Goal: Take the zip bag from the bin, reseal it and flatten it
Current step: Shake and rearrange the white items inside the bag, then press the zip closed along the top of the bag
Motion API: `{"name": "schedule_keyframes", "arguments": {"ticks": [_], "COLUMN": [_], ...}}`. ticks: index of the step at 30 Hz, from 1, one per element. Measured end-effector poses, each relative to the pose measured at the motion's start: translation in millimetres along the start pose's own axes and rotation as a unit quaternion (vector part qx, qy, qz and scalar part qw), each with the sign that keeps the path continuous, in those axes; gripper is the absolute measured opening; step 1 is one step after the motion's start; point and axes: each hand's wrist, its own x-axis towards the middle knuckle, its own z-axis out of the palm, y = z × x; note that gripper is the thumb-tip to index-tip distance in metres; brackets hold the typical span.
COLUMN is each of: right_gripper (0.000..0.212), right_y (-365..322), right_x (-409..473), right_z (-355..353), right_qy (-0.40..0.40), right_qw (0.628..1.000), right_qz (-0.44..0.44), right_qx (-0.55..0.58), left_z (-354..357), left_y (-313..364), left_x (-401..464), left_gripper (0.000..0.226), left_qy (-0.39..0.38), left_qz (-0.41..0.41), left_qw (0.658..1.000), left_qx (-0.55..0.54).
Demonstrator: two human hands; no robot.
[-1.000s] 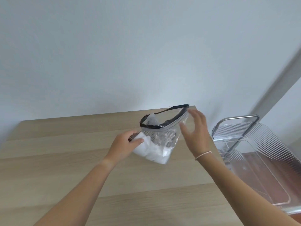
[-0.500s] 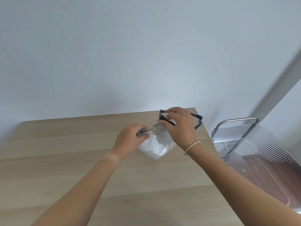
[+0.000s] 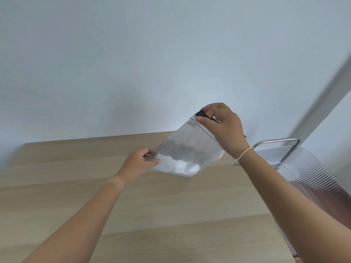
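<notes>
Pale wood runs under everything: one table (image 3: 76, 196) with both bare forearms stretched out over it. On the left, the left hand (image 3: 139, 163) sits low, just above the tabletop, its thumb and fingers pinching the lower left corner of the one zip bag (image 3: 185, 150). That bag is clear plastic, held up in the air over the far part of the table and slanting upward from left to right, with something white bunched along its bottom edge. Further right and higher, the right hand (image 3: 223, 128) is raised with the wrist bent, thumb and forefinger pinching the bag's top corner at its dark zip strip (image 3: 201, 113). A single thin white band (image 3: 244, 153) circles that wrist. Off the table's right edge stands one clear ribbed bin (image 3: 311, 168), well apart from the bag, with a metal handle (image 3: 281, 141) arching over its far end.
</notes>
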Motion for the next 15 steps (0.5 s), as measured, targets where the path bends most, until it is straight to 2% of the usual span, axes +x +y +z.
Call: {"name": "schedule_keyframes", "arguments": {"ticks": [3, 7, 8, 10, 12, 13, 15], "right_gripper": [0.021, 0.015, 0.024, 0.058, 0.082, 0.08, 0.052], "right_y": [-5.3, -8.3, -6.7, -2.9, 4.8, 10.6, 23.2], "right_x": [-1.6, -5.6, -5.1, -3.0, -1.6, -0.7, 1.6], "right_z": [8.6, 16.6, 13.9, 4.2, -5.3, -9.2, -16.6], "right_qy": [-0.052, -0.107, -0.121, -0.163, -0.211, -0.227, -0.248], "right_qw": [0.997, 0.982, 0.975, 0.955, 0.927, 0.912, 0.894], "right_qz": [-0.019, -0.066, -0.079, -0.084, -0.047, -0.024, 0.016], "right_qx": [-0.053, -0.142, -0.171, -0.233, -0.307, -0.341, -0.372], "left_z": [8.0, 19.4, 19.8, 18.6, 15.6, 14.1, 8.9], "left_y": [30.8, 72.2, 76.8, 78.7, 76.0, 73.1, 65.4], "left_x": [2.8, 7.3, 7.9, 9.3, 8.8, 8.8, 9.0], "left_gripper": [0.038, 0.019, 0.013, 0.012, 0.017, 0.017, 0.017], "left_qy": [-0.052, -0.063, -0.059, -0.06, -0.07, -0.072, -0.061], "left_qz": [0.043, 0.1, 0.109, 0.108, 0.1, 0.098, 0.092], "left_qw": [0.997, 0.983, 0.98, 0.975, 0.972, 0.972, 0.975], "left_qx": [-0.035, -0.138, -0.156, -0.185, -0.201, -0.202, -0.194]}}
